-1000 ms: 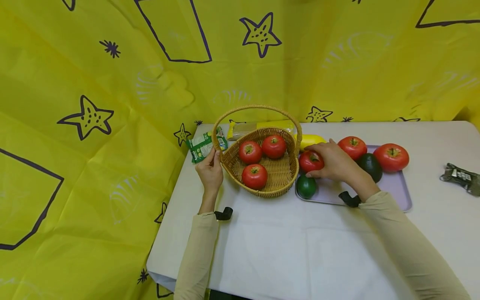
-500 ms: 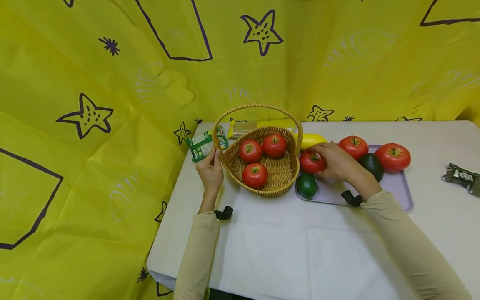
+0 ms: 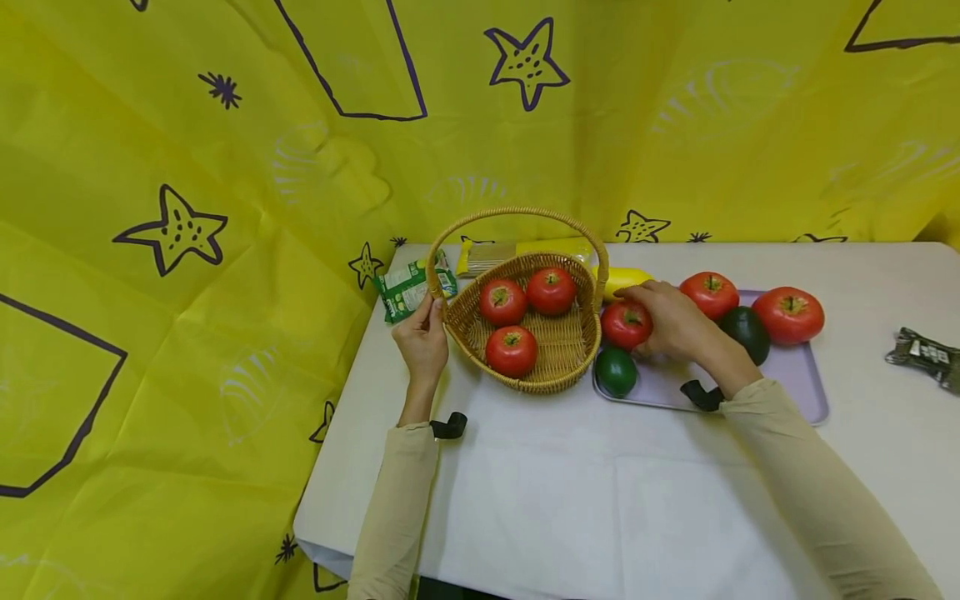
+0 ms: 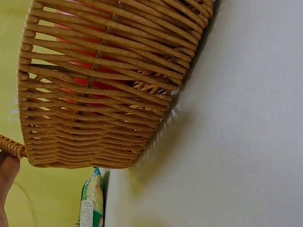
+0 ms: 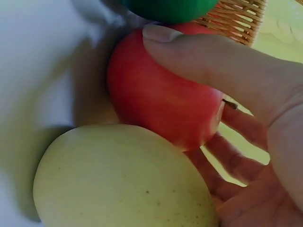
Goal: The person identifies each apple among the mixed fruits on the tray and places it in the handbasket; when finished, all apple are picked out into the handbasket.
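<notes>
My left hand [image 3: 422, 340] pinches the left foot of the arched handle [image 3: 517, 212] of a wicker basket [image 3: 558, 346]; the left wrist view shows the basket [image 4: 94, 127] from the side. Three red tomatoes, one a tomato [image 3: 512, 352] near the front, lie inside. My right hand [image 3: 671, 321] grips another tomato [image 3: 626, 325] at the left end of a lilac tray [image 3: 806, 383]. In the right wrist view the thumb lies across that tomato [image 5: 161, 90], fingers behind it. A pale yellow-green oval fruit [image 5: 118, 179] sits below the hand; a dark green avocado [image 3: 616, 372] touches the tomato.
On the tray's right are two tomatoes, one a large tomato [image 3: 789, 316], and an avocado [image 3: 744, 335]. Behind stand a yellow object [image 3: 626, 281] and a pasta pack [image 3: 487, 258]. A green packet [image 3: 412, 287] lies left, a dark wrapped packet [image 3: 926, 358] far right.
My right thumb and fingers have shifted slightly to the right around the tomato, which stays on the tray. My left hand keeps its hold on the basket handle.
</notes>
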### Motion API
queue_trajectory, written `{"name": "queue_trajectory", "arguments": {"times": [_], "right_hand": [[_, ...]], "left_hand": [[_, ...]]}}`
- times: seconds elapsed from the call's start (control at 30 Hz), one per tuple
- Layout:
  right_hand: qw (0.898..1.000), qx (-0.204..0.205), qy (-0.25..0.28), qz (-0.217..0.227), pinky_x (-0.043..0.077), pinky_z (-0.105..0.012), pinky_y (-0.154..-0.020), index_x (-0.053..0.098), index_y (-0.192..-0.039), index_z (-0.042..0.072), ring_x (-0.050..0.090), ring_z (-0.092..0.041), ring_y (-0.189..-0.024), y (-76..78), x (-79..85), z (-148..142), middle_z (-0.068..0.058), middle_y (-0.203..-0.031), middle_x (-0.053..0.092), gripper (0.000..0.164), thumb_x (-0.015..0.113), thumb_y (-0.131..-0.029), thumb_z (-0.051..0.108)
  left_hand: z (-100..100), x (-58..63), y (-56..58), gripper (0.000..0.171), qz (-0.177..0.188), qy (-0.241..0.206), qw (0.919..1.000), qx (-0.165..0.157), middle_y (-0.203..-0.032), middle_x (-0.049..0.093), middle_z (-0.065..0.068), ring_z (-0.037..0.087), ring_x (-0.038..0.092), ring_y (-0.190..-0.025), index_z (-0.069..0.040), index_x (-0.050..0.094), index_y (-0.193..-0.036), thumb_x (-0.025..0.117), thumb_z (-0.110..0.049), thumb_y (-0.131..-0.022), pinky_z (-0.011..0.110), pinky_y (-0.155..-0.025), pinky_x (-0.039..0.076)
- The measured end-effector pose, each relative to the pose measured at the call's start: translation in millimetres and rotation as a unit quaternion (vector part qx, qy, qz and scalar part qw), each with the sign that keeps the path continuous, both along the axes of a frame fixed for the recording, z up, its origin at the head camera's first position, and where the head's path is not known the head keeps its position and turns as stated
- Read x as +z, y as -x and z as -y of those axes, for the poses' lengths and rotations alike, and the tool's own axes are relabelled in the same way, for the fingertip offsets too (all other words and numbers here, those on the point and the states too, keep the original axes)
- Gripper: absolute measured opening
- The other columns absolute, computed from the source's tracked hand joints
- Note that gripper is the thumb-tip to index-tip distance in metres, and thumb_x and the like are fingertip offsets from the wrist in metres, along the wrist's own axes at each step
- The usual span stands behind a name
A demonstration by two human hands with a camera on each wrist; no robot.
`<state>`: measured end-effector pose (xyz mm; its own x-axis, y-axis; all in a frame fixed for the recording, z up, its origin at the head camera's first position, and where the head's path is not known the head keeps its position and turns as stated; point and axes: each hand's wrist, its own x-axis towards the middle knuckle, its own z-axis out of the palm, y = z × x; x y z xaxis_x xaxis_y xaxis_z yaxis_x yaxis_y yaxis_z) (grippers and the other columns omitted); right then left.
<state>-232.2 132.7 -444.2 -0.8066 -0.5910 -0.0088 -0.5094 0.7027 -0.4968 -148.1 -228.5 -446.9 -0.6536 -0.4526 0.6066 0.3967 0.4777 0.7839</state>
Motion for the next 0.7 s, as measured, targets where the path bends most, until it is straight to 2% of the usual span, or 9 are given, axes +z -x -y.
{"name": "queue_trajectory", "arguments": {"times": [0.17,0.33,0.53,0.63,0.7], "right_hand": [[1.000,0.000,0.017,0.003,0.045,-0.071,-0.107,0.061,-0.142,-0.005,0.051,-0.051,-0.127,1.1,2.9,-3,-0.032,-0.139,0.056,0.087,0.097,-0.065,0.011],[0.999,-0.020,0.046,0.003,0.048,-0.070,-0.103,0.064,-0.139,0.000,0.055,-0.048,-0.121,-0.1,8.7,-8,-0.025,-0.132,0.058,0.084,0.100,-0.065,0.014],[0.991,-0.044,0.124,0.018,0.047,-0.070,-0.104,0.064,-0.138,0.006,0.057,-0.043,-0.127,-1.5,21.7,-20,-0.019,-0.135,0.061,0.084,0.104,-0.064,0.016],[0.986,-0.049,0.155,0.032,0.048,-0.063,-0.105,0.065,-0.139,0.011,0.059,-0.039,-0.130,-1.3,28.6,-25,-0.013,-0.136,0.062,0.084,0.104,-0.064,0.016],[0.982,-0.056,0.175,0.045,0.052,-0.046,-0.107,0.066,-0.140,0.014,0.060,-0.032,-0.130,-1.3,32.6,-27,-0.007,-0.134,0.062,0.085,0.104,-0.064,0.016]], "left_hand": [[0,0.5,0.0,0.022,-0.005,0.001,1.0000,-0.002,-0.099,0.072,0.040,0.060,0.068,-0.072,0.021,0.070,-0.117,0.065,0.014,-0.097,0.002,-0.065,0.046],[0,-0.2,0.1,0.021,-0.007,0.005,1.0000,-0.001,-0.098,0.073,0.039,0.059,0.067,-0.070,0.021,0.070,-0.117,0.065,0.014,-0.097,0.002,-0.064,0.045],[-1,0.5,-0.7,0.021,-0.003,0.001,1.0000,-0.003,-0.098,0.072,0.040,0.059,0.068,-0.071,0.022,0.070,-0.117,0.065,0.015,-0.097,0.002,-0.064,0.046],[-1,0.7,-0.4,0.021,-0.001,0.001,1.0000,0.000,-0.099,0.073,0.039,0.060,0.068,-0.072,0.022,0.070,-0.117,0.065,0.014,-0.097,0.001,-0.065,0.046],[-1,0.8,-0.3,0.021,-0.002,0.004,1.0000,0.003,-0.099,0.073,0.039,0.059,0.069,-0.073,0.022,0.070,-0.116,0.065,0.014,-0.097,0.001,-0.065,0.047]]}}
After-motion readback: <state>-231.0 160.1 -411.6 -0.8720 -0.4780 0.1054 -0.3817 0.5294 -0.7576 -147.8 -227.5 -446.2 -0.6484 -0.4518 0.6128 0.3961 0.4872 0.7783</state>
